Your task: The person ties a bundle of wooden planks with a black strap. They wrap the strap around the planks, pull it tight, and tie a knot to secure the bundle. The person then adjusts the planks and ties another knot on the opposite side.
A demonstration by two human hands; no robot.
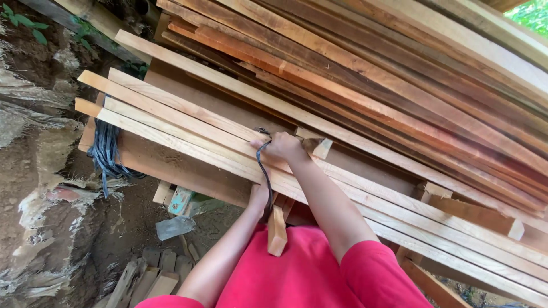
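Note:
My right hand [283, 146] rests on top of a bundle of long pale wooden slats [188, 126] and pinches a dark blue strap [263, 164] that loops down over the bundle's near edge. My left hand [258, 198] is below the bundle, at its underside, where the strap comes down; its fingers are mostly hidden by the slats. A short wooden offcut [277, 230] stands just under the bundle between my arms. A second blue strap bunch [107, 153] binds the slats near their left end.
A tall stack of reddish-brown planks [399, 74] lies behind and above the bundle, running diagonally to the right. Bare earth, scrap wood pieces [149, 278] and torn plastic sheeting [34, 171] cover the ground at left.

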